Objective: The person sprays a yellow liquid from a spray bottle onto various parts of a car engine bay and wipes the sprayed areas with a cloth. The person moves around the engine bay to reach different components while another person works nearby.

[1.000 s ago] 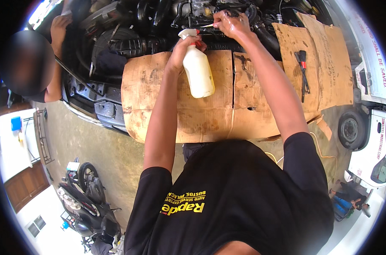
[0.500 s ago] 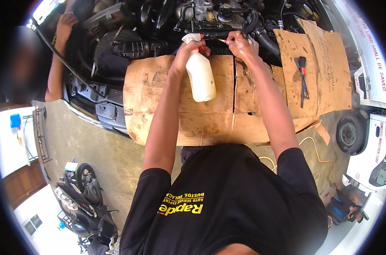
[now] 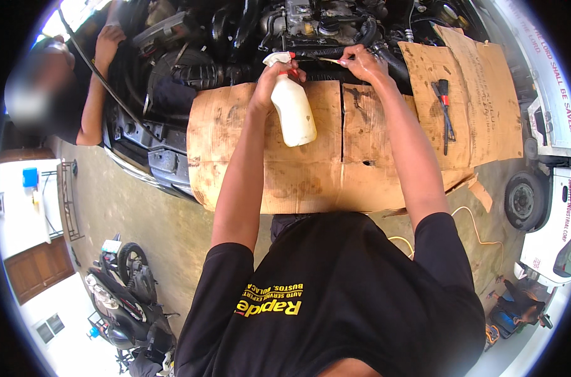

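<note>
Over the open engine bay, the left hand (image 3: pixel 274 74) is wrapped around the neck of a white plastic spray bottle (image 3: pixel 293 110), fingers closed on the trigger head. The bottle hangs tilted, its smooth rounded body down over the cardboard (image 3: pixel 298 169) and its nozzle toward the engine. Whether the trigger is squeezed cannot be made out.

The right hand (image 3: pixel 363 63) is pinched shut on a thin pale stick (image 3: pixel 328 60) — too small to tell what it is — whose tip reaches toward the bottle's nozzle. The 2 hands sit near each other at the front edge of the bay.

Cardboard sheets, brown, stained and creased, lie flat over the car's front; a seam runs between 2 of them. On the right sheet rest dark hand tools (image 3: pixel 445 113), one with a red band, their exact kind unclear. The engine (image 3: pixel 310 22) is a tangle of black hoses and metal parts, cut off by the rim.

At the far left another person's arm (image 3: pixel 97 81) reaches into the bay. A motorcycle (image 3: pixel 125 295) stands on the concrete at lower left — bent by the lens.
</note>
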The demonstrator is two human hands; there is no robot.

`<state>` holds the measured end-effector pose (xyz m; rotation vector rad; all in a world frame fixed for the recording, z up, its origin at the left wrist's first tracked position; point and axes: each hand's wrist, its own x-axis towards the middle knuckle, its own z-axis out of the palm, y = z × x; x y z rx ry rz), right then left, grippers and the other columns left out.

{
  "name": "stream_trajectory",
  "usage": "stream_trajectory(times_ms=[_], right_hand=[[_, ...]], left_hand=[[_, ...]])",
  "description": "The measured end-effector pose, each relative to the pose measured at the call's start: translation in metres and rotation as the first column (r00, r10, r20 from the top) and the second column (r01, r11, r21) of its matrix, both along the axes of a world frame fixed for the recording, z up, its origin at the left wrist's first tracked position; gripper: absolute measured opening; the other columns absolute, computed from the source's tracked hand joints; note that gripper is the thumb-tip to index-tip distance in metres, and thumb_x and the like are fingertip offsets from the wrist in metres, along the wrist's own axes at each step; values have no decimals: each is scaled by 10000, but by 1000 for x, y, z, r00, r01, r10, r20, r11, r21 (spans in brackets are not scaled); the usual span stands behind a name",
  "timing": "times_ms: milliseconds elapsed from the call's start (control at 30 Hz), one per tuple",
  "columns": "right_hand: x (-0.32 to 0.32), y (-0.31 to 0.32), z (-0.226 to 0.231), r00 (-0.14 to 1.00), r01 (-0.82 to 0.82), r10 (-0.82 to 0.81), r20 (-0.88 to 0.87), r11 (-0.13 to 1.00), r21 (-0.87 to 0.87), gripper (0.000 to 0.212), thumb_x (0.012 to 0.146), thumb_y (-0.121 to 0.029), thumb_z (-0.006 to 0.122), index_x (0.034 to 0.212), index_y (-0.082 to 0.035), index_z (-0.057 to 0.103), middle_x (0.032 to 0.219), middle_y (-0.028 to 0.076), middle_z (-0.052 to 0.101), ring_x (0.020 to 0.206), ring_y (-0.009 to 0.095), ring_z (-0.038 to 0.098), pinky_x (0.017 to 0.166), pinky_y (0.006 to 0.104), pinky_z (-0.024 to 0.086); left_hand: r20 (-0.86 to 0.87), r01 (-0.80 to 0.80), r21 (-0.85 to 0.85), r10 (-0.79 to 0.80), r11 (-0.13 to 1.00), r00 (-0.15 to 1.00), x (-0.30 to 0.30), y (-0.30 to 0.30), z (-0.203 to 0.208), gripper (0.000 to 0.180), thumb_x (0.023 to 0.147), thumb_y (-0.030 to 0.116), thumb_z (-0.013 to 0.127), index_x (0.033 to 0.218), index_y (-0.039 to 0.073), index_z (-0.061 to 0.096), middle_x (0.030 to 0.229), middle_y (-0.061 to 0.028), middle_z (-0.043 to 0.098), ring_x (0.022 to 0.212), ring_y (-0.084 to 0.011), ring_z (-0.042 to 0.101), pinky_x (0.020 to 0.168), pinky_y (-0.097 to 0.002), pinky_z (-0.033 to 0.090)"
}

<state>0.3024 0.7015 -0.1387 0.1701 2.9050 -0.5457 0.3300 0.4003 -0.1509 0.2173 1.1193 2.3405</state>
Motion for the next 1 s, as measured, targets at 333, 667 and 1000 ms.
stream_trajectory(times_ms=[333,667,1000], right_hand=[[9,-50,17,999,-24,21,-37,996,-81,328,957,-576,737,1103,-291,809,1212,72,797,1223,308,718,1053,473,517],[13,-27,-24,978,58,-75,-194,994,-92,281,1008,-451,727,1032,-171,743,1033,147,750,1052,349,735,908,442,532],[17,-17,-11,961,28,-23,-274,1000,12,229,1058,-457,584,1028,-249,676,997,7,788,974,229,765,916,414,532]], left_hand=[[-26,-95,-32,94,995,995,9,-12,4,215,966,186,546,1103,46,634,951,-221,748,749,-256,718,693,-360,606],[-22,-129,-46,128,991,992,15,-11,4,249,950,160,542,1151,38,624,938,-216,739,781,-267,723,678,-361,599],[10,-62,-48,62,997,998,7,-9,2,253,945,183,550,1143,50,636,951,-220,747,740,-253,715,678,-360,603]])
